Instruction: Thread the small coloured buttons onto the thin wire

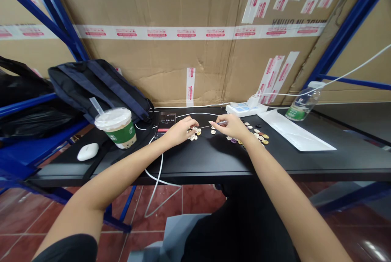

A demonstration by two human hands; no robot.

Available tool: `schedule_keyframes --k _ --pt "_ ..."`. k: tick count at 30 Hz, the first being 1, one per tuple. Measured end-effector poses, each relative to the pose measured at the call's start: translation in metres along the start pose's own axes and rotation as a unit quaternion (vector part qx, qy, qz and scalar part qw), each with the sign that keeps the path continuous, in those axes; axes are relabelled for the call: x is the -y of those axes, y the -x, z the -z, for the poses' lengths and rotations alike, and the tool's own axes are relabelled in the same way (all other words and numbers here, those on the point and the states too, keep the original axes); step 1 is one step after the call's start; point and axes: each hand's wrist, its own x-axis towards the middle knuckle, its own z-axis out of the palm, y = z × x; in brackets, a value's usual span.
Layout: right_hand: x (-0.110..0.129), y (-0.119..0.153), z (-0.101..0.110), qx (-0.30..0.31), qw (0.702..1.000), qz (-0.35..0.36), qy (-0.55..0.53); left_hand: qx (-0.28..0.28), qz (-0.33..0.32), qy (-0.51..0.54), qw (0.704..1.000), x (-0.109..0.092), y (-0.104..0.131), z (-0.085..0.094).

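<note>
Small, button-like pieces are being worked over on a black table (198,162), and the step in hand appears to be the handling of one piece at a time with a tool. A slim tool (222,123) is gripped by the right hand (231,127), its handle pinched between thumb and bent fingers. From that grip a thin line, shaft or thread, is extended across the gap toward the left hand (185,129). There the fingers are curled, with the tips brought down at a small cluster of pale pieces (195,137); so little is shown at this scale that it cannot be told whether a piece is pinched between them.

A pair of pale pieces (213,132) is set apart on the table between the hands. A looser scatter of pieces (265,136), in cream, yellow, purple and dark tones, is spread beside and beyond the right wrist. A white tray-like sheet (297,132) is laid to the right of that scatter, and a phone (165,123) is placed just left of the left hand.

For the next move, a steady left hand and a fine, level approach of the tool seem to be called for, with the small pieces under the fingers left undisturbed.
</note>
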Motion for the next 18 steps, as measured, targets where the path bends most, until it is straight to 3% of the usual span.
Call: schedule_keyframes --k 18 --pt "-0.0013 -0.0005 -0.0006 -0.050 0.996 -0.034 0.070 0.029 0.053 -0.026 0.998 0.0041 -0.0012 0.0033"
